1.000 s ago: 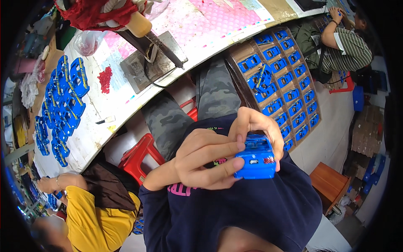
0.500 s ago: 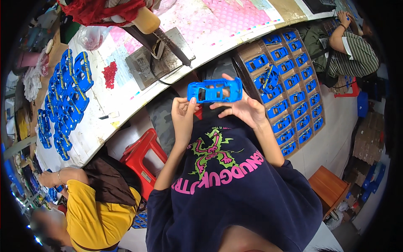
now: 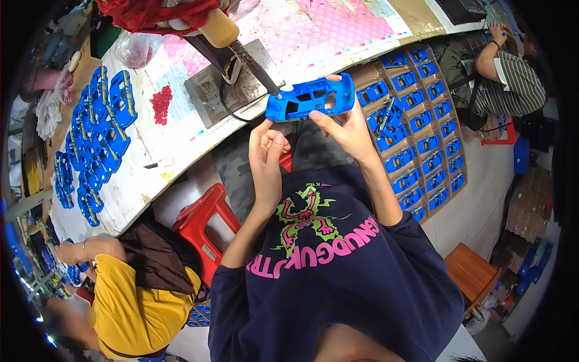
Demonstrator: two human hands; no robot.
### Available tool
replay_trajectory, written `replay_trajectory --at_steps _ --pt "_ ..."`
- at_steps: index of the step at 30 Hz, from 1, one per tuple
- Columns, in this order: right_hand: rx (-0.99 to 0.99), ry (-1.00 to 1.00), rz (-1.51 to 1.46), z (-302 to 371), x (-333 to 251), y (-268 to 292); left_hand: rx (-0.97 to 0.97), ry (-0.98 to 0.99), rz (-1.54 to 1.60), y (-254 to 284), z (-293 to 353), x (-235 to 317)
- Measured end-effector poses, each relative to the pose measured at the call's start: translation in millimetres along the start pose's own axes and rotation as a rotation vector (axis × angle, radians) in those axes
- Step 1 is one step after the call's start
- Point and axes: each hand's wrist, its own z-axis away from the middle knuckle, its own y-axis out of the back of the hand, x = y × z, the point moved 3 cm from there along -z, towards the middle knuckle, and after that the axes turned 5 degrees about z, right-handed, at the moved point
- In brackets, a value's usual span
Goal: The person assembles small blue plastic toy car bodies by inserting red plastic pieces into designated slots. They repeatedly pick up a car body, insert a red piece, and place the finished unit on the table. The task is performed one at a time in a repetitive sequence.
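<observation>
Pinching the blue plastic shell (image 3: pixel 310 98) from below, the right hand (image 3: pixel 345 130); left hand (image 3: pixel 267 154) loosely curled beside

Both hands raised, right hand (image 3: pixel 344 130) gripping, left hand (image 3: pixel 267 148) loosely curled beside it

ahead: soldering iron (image 3: pixel 241 51) blocks | right: tray of shells (image 3: pixel 416 120) | left: open

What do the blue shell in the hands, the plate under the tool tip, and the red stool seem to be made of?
Blue shell: probably moulded plastic, with a uniform saturated colour, slight sheen and clean cut-out windows.
Plate: looks like bare metal, a dull grey, flat slab with scuffed patches.
Red stool: likely plastic, glossy with rounded moulded edges.
The right hand holds the shell.
</observation>
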Motion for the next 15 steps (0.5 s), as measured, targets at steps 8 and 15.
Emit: replay_trajectory --at_steps 8,15 --pt "0.001 0.263 0.348 -16 -32 0 -0.033 -0.029 0.285 -3 -15 -1" --pt "0.003 0.457 0.422 -17 -49 -4 -0.065 -0.054 0.298 -5 -21 5"
